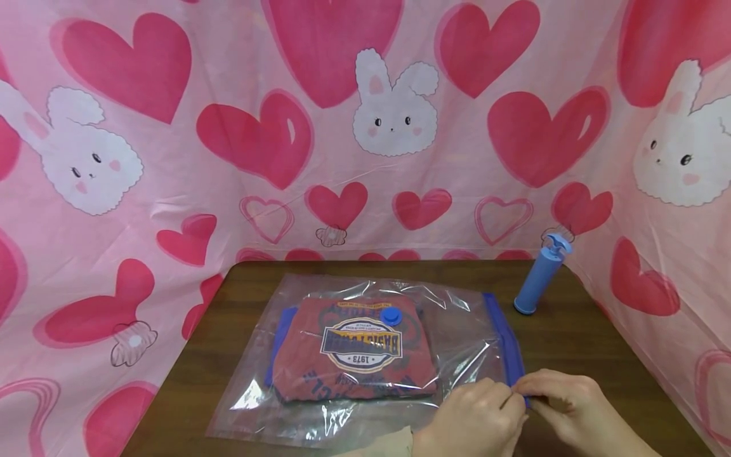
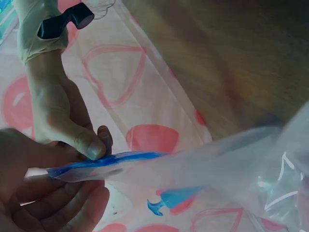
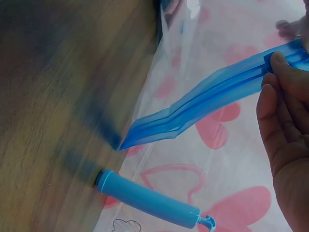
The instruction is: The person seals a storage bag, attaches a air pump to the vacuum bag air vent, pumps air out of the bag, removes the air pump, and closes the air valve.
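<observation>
Watching from my remote station: both hands are at the near end of the blue zip strip (image 1: 505, 343) that edges a clear plastic storage bag (image 1: 462, 336). Left hand (image 1: 474, 419) clamped on that strip, thumb above, fingers curled below; my head view gives mostly knuckles, so I rely on the left wrist camera here. Right hand (image 1: 573, 406) pinches the strip just beside it, thumb against a small darker blue piece (image 3: 269, 60) (perhaps a slider, but the thumb covers too much for me to swear to it). Exactly where the two sets of fingertips meet, I cannot make out.

The bag lies flat on the dark wooden table (image 1: 571, 343), its near right corner hidden by the hands. Inside, a folded red printed T-shirt (image 1: 354, 346), lettering upside down to me; "1973" reads clearly, the lower words break up in glare and folds. A blue cloth (image 1: 280, 346) shows only as a margin at its left, mostly covered. Round blue valve cap (image 1: 391, 316) over the shirt's upper right.

Blue hand pump (image 1: 539, 279) stands at the table's far right, apart from the bag. Pink heart-and-rabbit curtain (image 1: 457, 171) behind, right-hand rabbit cut by the frame. Cream sleeve (image 1: 394, 444) cropped at the bottom edge.
</observation>
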Demonstrator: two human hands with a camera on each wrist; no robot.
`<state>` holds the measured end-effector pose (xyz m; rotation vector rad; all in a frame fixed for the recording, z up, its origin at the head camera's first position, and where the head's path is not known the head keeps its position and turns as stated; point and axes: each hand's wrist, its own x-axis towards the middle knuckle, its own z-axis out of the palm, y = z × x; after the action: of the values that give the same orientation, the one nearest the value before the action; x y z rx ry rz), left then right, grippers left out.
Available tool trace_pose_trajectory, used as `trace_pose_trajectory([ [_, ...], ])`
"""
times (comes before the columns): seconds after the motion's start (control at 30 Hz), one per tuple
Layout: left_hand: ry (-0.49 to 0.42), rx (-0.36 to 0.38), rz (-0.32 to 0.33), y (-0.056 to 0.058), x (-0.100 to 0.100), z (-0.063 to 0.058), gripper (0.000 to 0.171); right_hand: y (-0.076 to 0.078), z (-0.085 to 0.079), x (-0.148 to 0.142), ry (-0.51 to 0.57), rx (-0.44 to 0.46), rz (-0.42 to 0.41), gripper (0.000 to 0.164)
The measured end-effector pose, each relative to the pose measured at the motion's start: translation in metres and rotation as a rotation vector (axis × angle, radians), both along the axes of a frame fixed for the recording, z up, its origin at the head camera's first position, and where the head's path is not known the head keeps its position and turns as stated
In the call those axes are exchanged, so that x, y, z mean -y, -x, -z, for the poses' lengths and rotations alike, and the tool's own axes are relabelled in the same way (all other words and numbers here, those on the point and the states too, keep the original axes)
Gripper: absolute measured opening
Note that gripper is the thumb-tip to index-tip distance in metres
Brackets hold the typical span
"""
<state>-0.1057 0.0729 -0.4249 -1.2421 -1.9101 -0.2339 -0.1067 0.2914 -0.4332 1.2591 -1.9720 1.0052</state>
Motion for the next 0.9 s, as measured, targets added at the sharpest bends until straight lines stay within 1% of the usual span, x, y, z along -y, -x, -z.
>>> trace_pose_trajectory([
  [0.07,0.025,0.02,-0.025,-0.0008,-0.0006,-0.0002,0.009,0.0005,0.0002,0.0007,-0.003,-0.003,-0.009,0.022],
  [0.2,0.042,0.033,-0.029,-0.0006,-0.0015,-0.0005,0.008,0.0006,0.0003,0.0023,-0.009,-0.011,-0.005,0.022],
  [0.4,0.033,0.008,0.014,0.0011,-0.0006,-0.0011,0.011,-0.0005,-0.0003,0.0028,-0.016,-0.004,0.019,0.024],
  [0.53,0.022,-0.028,0.03,0.0022,0.0002,-0.0009,0.009,-0.0005,0.0,0.0024,-0.016,0.003,0.027,0.024],
  [0.63,0.01,-0.036,0.052,0.0031,0.0006,-0.0004,0.007,0.0005,0.0012,0.0018,-0.014,-0.005,0.038,0.024],
  [0.67,0.006,-0.041,0.056,0.0035,0.0005,-0.0001,0.007,0.0011,0.0017,0.0016,-0.013,-0.008,0.045,0.024],
  [0.8,-0.007,-0.064,0.058,0.0048,0.0003,0.0007,0.016,0.0034,0.0043,-0.0002,-0.017,-0.009,0.08,0.026],
  [0.9,-0.005,-0.065,0.065,0.0046,0.0004,0.0005,0.014,0.0038,0.0065,-0.0022,-0.027,-0.002,0.103,0.028],
])
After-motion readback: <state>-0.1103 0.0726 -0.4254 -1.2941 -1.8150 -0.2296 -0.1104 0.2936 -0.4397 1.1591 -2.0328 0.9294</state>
